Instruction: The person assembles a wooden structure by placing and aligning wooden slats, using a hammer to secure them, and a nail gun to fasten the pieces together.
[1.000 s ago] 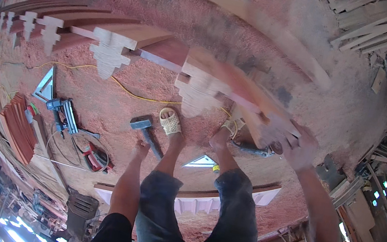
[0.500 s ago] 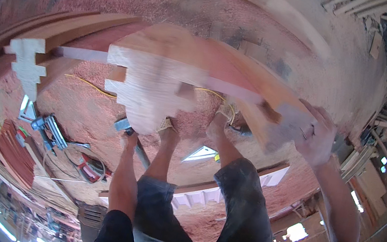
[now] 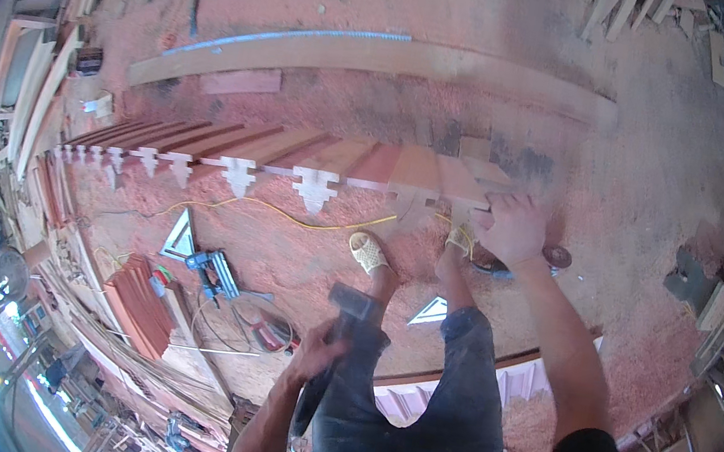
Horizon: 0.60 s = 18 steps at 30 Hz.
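My left hand (image 3: 318,352) is closed around the dark handle of a hammer (image 3: 354,301), its metal head upward in front of my left thigh. My right hand (image 3: 516,230) has its fingers bent over the right end of a long slatted wooden panel (image 3: 325,160). The panel's slats alternate with flat boards, and their stepped, pale cut ends face me. My right fingertips are partly hidden against the wood.
A yellow cord (image 3: 297,222) runs on the dusty floor between the panel and my feet. At left lie a triangular square (image 3: 180,238), a blue nail gun (image 3: 214,273) and stacked reddish slats (image 3: 139,305). Another triangular square (image 3: 430,312) lies between my legs. A long plank (image 3: 359,59) lies beyond the panel.
The panel's near edge, close and large before, now appears lower and farther off, with more of its slats in view. My right hand stays at its right end; the left has drawn the hammer toward me.
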Each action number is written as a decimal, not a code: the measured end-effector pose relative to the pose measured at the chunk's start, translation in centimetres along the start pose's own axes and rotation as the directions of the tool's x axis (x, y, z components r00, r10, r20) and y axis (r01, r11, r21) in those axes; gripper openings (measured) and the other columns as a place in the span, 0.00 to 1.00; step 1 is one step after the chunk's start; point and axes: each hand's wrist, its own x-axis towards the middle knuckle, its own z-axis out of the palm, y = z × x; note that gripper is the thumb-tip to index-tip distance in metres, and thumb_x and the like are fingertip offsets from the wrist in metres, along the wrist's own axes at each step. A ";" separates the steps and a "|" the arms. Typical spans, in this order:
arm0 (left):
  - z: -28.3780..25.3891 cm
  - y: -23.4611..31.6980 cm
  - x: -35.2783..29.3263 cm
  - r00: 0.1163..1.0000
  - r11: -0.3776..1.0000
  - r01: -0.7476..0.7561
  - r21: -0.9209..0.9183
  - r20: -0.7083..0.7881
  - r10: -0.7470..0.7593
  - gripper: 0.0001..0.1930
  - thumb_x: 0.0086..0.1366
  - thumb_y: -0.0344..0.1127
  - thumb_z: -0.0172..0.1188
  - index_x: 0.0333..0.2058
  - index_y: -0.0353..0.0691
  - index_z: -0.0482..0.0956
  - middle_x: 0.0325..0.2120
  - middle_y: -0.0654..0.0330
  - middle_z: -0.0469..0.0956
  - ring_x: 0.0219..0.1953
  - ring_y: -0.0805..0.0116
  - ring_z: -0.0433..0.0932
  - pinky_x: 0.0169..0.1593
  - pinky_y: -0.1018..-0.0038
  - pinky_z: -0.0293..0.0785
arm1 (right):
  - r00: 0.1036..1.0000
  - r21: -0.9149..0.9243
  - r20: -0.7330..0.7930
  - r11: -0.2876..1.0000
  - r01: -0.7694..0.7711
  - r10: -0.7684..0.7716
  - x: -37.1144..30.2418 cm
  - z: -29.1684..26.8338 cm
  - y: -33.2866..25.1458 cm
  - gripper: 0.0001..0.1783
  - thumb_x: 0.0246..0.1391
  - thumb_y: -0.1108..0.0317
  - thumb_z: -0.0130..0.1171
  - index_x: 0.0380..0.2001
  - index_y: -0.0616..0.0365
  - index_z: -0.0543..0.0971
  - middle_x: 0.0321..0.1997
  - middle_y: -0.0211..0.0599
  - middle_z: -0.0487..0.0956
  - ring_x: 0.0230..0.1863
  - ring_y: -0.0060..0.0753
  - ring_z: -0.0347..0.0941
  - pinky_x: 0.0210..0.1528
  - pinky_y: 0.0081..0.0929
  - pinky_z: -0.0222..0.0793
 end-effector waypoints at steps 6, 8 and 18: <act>6.1 13.7 -10.9 0.761 0.755 -0.645 0.122 0.010 0.648 0.30 0.63 0.34 0.71 0.62 0.33 0.76 0.48 0.52 0.83 0.50 0.59 0.81 0.56 0.62 0.77 | 0.888 0.761 -0.157 0.626 -0.170 0.432 -7.6 -8.2 -8.0 0.32 0.65 0.54 0.59 0.68 0.58 0.75 0.73 0.45 0.72 0.77 0.42 0.62 0.77 0.43 0.55; 7.3 17.4 -9.6 0.507 0.421 -0.811 0.406 0.128 0.852 0.28 0.62 0.34 0.72 0.60 0.32 0.77 0.49 0.51 0.82 0.49 0.52 0.81 0.55 0.59 0.76 | 0.903 0.940 0.188 -0.337 -0.052 0.385 -12.8 -11.7 -12.0 0.31 0.73 0.55 0.53 0.72 0.61 0.70 0.77 0.42 0.66 0.81 0.40 0.55 0.82 0.45 0.48; 7.5 27.0 14.3 0.374 0.269 -0.334 0.903 -0.135 0.918 0.16 0.74 0.39 0.56 0.29 0.37 0.85 0.28 0.45 0.85 0.32 0.42 0.85 0.38 0.49 0.82 | 0.582 0.843 0.535 -0.338 -0.419 0.613 -14.0 -11.8 -3.6 0.14 0.61 0.71 0.66 0.46 0.60 0.73 0.29 0.33 0.74 0.15 0.32 0.72 0.17 0.31 0.70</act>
